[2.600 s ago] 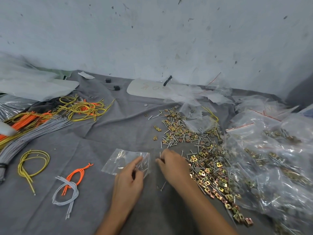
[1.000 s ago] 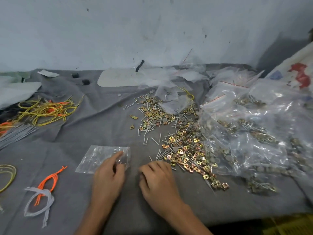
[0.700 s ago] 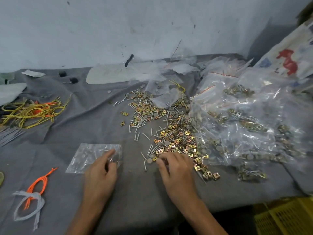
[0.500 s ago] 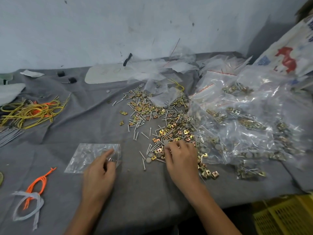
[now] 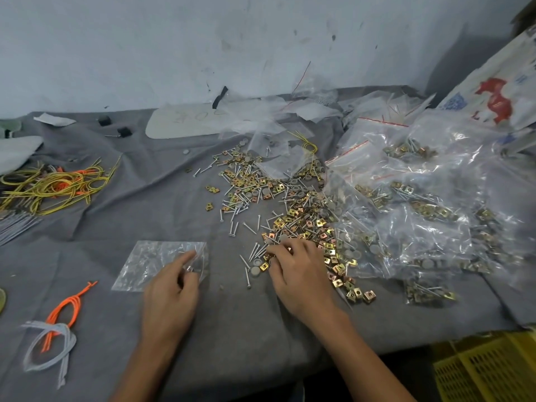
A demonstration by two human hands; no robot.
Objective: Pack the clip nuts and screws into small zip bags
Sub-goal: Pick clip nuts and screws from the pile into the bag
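Pinching rt edge of zip bag (image 5: 150, 265) w/ L hand (image 5: 171, 297), R hand (image 5: 301, 277) fingers curled atop clip nuts (image 5: 307, 224), grip unclear.

I see pale blue-grey wall (image 5: 203, 47) behind desk (image 5: 261, 338), plaster scuffed, dotted with dark marks and chips. Desk draped in wrinkled grey cloth (image 5: 139, 204), folds deepest toward left. Light soft, even; dark shadow falls on wall at far right. White printed sack (image 5: 493, 100) with red figure leans there. Yellow slotted plastic crate (image 5: 487, 372) sits below desk's near edge, bottom right, surroundings dark.
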